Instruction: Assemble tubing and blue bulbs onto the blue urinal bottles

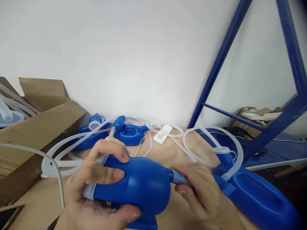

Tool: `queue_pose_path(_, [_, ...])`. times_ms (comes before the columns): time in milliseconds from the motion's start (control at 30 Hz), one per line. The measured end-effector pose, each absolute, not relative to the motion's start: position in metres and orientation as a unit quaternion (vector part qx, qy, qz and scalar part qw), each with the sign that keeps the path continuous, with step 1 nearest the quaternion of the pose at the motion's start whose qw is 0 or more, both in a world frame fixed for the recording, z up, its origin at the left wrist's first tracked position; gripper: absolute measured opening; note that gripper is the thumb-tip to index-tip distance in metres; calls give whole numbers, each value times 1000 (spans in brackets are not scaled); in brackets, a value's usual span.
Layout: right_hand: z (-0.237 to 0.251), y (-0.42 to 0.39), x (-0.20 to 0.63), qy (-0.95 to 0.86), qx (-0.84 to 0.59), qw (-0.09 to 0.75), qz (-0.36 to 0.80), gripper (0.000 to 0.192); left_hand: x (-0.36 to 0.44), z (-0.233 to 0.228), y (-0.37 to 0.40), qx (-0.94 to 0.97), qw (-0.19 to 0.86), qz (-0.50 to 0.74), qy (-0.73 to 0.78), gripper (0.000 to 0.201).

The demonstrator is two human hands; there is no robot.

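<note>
Left hand (96,188) clasps a blue bulb funnel (136,183) low at centre; right hand (203,191), at three o'clock, pinches its clear tube (179,177). Twisting hard could likely pop the tube free or kink it.

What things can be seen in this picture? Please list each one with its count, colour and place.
blue funnel piece: 1, blue, front centre, held in both hands
blue containers: 3, blue, one at right, two by the wall
tubes: several, translucent white, looped on the table
cardboard box: 1, brown, left
white adapter: 1, white, by the wall
shelf frame: 1, dark blue, right
table: 1, tan, below everything
left hand: gripping the wide end
right hand: gripping the narrow neck
</note>
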State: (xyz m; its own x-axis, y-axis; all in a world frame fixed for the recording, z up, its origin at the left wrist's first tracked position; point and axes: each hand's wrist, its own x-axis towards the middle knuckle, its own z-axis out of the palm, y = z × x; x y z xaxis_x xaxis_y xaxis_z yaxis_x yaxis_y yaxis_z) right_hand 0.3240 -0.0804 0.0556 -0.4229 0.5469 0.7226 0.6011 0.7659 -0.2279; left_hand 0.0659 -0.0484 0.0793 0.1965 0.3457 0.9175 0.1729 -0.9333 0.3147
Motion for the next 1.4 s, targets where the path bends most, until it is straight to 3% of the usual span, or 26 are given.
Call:
queue_pose_path(133, [60, -77, 323, -845, -409, 344, 16, 39, 63, 79, -46, 799, 61, 568, 187, 33])
queue_pose_path(233, [60, -70, 324, -838, -421, 346, 35, 35, 62, 75, -38, 793, 77, 574, 190, 31])
queue_pose_path(400, [58, -73, 324, -770, -405, 452, -198, 41, 59, 71, -27, 757, 34, 611, 231, 28])
queue_pose_path(467, [57, -79, 324, -761, -370, 487, -217, 34, 58, 70, -26, 724, 21, 641, 253, 25])
queue_pose_path(600, [53, -82, 321, -788, -390, 471, -65, 19, 59, 70, -25, 672, 42, 682, 286, 18])
queue_pose_path(700, [43, -67, 319, -749, -486, 434, 122, 31, 59, 70, -24, 659, 66, 692, 287, 16])
queue_pose_path(867, [27, -43, 314, -626, -412, 557, 358, 44, 60, 67, -24, 654, 87, 693, 288, 16])
queue_pose_path(1000, [31, -42, 306, -573, -375, 607, 403, 43, 63, 67, -25, 657, 84, 691, 289, 17])
queue_pose_path(1400, [32, -46, 299, -567, -380, 617, 392, 35, 76, 64, -31, 694, 48, 653, 299, 22])
